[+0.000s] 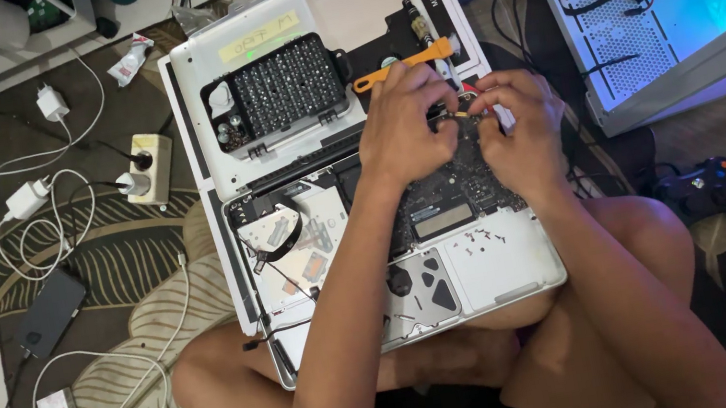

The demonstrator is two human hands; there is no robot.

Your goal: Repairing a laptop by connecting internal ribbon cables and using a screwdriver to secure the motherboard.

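Bare knees and folded legs fill the lower edge of the view, and across them rests an opened laptop [490, 271], its underside up and its cover off so that the inner parts lie within reach. Taking that laptop as the landmark: both hands meet over its far right corner, above the dark circuit board [440, 197]. On the left hand [405, 129] the fingers are curled together and pressed down on the board edge, likely to steady it. Those of the right hand [521, 126] are pinched on a small pale part at the same spot; what it is cannot be told, being too small. Whether the left hand grips anything is hidden under its knuckles.

Beyond the laptop's far edge lies its removed bottom cover [322, 7], used as a tray: on it sit a black case of screwdriver bits [287, 90] and an orange plastic pry tool [404, 63], just past the left hand and kept close for pickup. Tiny loose screws [485, 235] lie on the near right panel of the laptop, gathered where they cannot roll off.

Left of the laptop, on the patterned rug [110, 263], are a power strip [149, 168] with white chargers and cables, and a dark phone [50, 312]. Right of it lie a black game controller [710, 188] and, farther off, a white computer case [645, 23] with blue light
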